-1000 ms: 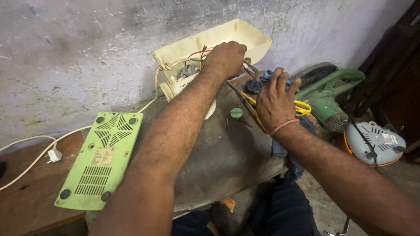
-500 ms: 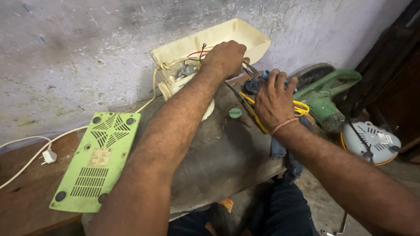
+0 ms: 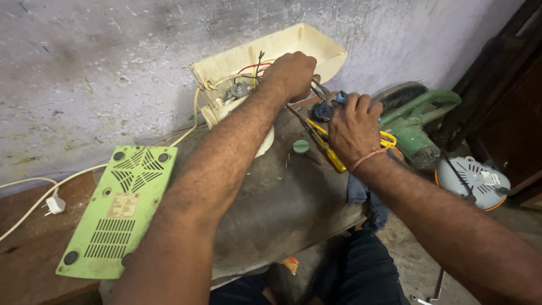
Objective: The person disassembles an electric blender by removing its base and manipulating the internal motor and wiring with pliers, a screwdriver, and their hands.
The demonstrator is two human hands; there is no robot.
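Head view: wiring work inside the cream casing (image 3: 316,48) at twelve o'clock; left hand (image 3: 291,73) clenched at its wires, right hand (image 3: 354,129) grasping pliers (image 3: 322,93). Next needs steady aim.

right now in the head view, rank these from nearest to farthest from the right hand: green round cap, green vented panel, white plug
From the right hand:
1. green round cap, just left of it on the bench.
2. green vented panel, lower left.
3. white plug, far left edge.

cream plastic appliance shell (image 3: 282,53) tipped open against the wall, wires exposed, yellow-handled screwdriver (image 3: 327,152) lying beside it
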